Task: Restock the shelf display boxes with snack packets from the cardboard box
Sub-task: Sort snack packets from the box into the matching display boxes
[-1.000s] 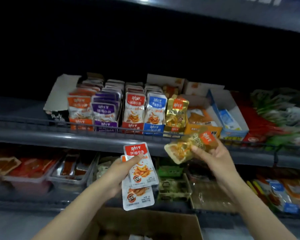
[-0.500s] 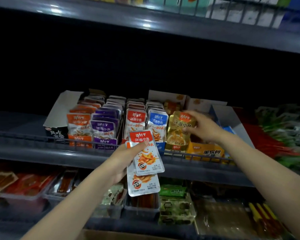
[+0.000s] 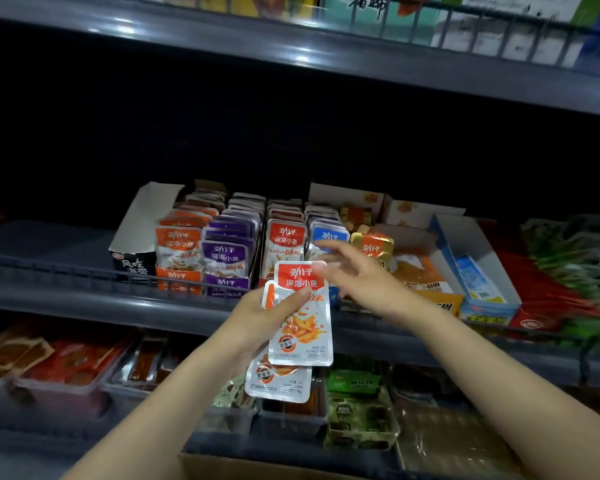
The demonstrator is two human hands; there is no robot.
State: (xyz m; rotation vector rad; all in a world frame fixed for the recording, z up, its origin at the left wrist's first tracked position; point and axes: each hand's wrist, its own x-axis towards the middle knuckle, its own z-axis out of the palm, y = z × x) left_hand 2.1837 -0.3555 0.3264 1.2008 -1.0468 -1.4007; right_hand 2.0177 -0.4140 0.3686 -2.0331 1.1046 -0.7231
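Your left hand (image 3: 262, 315) gripped a small fan of red-topped snack packets (image 3: 300, 317), the thumb pressed across the face of the front one and another packet slipping out below. They stood upright, long axis running top to bottom, printed side toward you, in front of the shelf rail (image 3: 84, 271). Your right hand (image 3: 359, 277) was empty, its fingers (image 3: 328, 254) spread and loose, a little blurred, the tips right at the front packet's upper right corner; whether they touched it could not be told. So the packet lay left of those fingers and slightly below, its short top edge offered to them. The matching red row (image 3: 286, 233) of the display box sat just behind and above the fan, between the purple row (image 3: 227, 252) and the blue row (image 3: 329, 233). Your right hand was the free one and the nearer, so a pinch on that top edge, then a short carry back into the red row, looked the likely move.
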